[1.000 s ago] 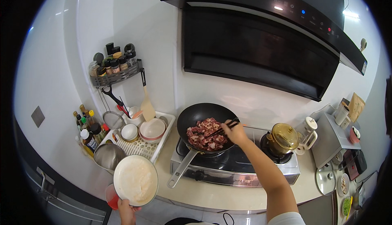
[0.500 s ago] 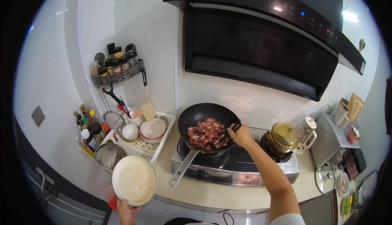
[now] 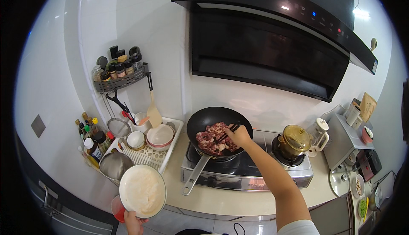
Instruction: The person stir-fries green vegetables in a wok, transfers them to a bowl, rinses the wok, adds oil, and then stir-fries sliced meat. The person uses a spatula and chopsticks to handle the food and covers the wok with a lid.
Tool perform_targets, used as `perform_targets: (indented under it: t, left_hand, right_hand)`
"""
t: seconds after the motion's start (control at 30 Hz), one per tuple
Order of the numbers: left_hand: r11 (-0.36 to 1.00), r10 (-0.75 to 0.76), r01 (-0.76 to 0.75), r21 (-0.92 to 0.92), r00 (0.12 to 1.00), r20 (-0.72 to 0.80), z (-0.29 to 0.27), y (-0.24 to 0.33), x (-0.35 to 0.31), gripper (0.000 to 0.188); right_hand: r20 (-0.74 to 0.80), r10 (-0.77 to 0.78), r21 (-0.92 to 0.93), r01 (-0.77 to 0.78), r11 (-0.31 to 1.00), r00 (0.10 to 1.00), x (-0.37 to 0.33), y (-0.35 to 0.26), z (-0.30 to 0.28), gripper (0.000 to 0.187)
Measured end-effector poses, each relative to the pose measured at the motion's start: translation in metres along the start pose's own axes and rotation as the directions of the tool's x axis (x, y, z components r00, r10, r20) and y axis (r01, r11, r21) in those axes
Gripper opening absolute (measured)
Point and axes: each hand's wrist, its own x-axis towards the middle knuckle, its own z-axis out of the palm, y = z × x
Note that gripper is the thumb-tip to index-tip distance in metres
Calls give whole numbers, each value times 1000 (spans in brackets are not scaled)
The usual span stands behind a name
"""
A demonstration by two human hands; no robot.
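Note:
A black wok (image 3: 205, 118) with a long metal handle sits on the left burner of the gas stove (image 3: 238, 182). Raw-looking, reddish chopped meat (image 3: 209, 138) lies in it. My right hand (image 3: 238, 135) reaches over the wok's right side and grips dark chopsticks (image 3: 222, 138), their tips down in the meat. At the lower left, my left hand (image 3: 134, 222) holds a white bowl (image 3: 142, 191) by its near rim, tilted toward me. Pale, milky residue coats the bowl's inside. Beside that hand, partly behind the bowl, is a red translucent container (image 3: 118, 208).
A white dish rack (image 3: 172, 147) with bowls stands left of the stove, beside several bottles (image 3: 96, 143). An amber glass pot (image 3: 294, 141) occupies the right burner. Above hangs the range hood (image 3: 268, 51). A spice shelf (image 3: 123, 80) with hanging utensils is at the left corner.
My right hand and the chopsticks have moved left, further over the wok, and the meat has shifted. The bowl in my left hand has moved slightly right and down.

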Motion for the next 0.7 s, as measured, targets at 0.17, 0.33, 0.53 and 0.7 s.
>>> perform_targets:
  t: [0.17,0.33,0.53,0.7]
  left_hand:
    - [1000,16,-17,-17,998,-65,2,13,-2,45]
    - [1000,22,-22,-20,1000,-16,1,27,4,41]
    - [999,35,-34,-9,996,88,-10,22,32,37]
    - [999,-9,13,-37,994,105,-19,16,50,32]
  right_hand:
    - [-231,168,-9,-175,985,958,-2,9,-22,25]
    - [-70,302,47,-299,953,951,-28,9,-33,23]
    - [-290,105,-137,-150,979,951,-49,0,-33,21]
    - [-374,260,116,-234,965,890,-71,-7,-40,20]
